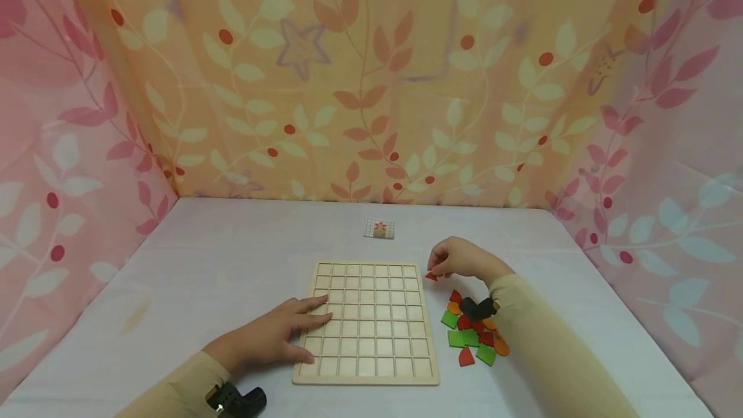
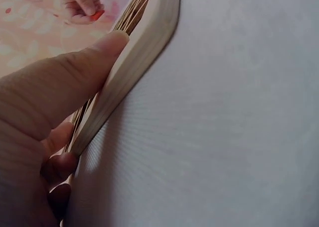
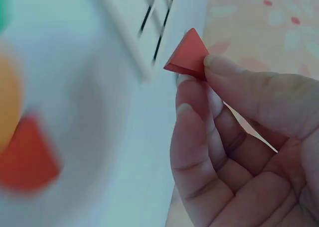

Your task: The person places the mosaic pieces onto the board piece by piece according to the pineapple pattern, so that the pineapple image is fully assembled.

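Red triangular piece (image 3: pixel 189 54), pinched between thumb and fingertips of the person's right hand (image 1: pixel 463 258), just beside the far right corner of a wooden grid board (image 1: pixel 368 329). The left hand (image 1: pixel 290 326), fingers spread, rests on the board's left edge. I see loose red, green and orange pieces (image 1: pixel 471 338) near the right wrist and, beyond the board, a small picture card (image 1: pixel 380 229) on white cloth (image 1: pixel 232 257).

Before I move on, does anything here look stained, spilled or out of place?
Yes: a faint yellowish mark left of the grid board, possibly a stain; it breaks up the otherwise plain white tablecloth.
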{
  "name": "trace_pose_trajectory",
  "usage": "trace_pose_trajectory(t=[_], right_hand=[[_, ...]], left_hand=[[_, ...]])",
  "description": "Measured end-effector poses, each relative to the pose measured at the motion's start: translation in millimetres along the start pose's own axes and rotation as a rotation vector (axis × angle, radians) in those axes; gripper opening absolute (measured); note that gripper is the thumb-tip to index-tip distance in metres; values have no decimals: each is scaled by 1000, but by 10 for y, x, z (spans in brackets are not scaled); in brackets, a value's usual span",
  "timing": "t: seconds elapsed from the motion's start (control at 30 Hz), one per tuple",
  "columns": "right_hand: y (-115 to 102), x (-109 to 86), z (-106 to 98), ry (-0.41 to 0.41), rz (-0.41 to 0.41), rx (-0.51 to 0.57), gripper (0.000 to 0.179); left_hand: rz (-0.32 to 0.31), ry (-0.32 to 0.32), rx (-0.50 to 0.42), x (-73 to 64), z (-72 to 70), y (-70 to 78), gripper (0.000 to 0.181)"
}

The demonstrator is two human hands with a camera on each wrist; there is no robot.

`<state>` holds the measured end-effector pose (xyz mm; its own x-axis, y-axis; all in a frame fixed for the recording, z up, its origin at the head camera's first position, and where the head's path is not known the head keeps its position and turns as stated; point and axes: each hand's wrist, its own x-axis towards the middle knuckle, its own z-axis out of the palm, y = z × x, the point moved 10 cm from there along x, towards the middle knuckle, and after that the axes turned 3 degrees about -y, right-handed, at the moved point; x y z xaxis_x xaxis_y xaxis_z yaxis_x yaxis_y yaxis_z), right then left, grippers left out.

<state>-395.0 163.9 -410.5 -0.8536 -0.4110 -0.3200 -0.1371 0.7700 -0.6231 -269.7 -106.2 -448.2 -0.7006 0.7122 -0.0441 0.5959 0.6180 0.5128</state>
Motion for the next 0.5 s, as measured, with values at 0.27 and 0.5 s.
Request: trace_pose_trajectory(t=[0.27,0.5], right_hand=[[-458,287,241,16,-97,-31,10],[-739,506,397,67,-155,-111,10]], left_hand=[[-18,-24,-44,11,22,-19,73],[-30,-28,-51,-1,19,-33,74]])
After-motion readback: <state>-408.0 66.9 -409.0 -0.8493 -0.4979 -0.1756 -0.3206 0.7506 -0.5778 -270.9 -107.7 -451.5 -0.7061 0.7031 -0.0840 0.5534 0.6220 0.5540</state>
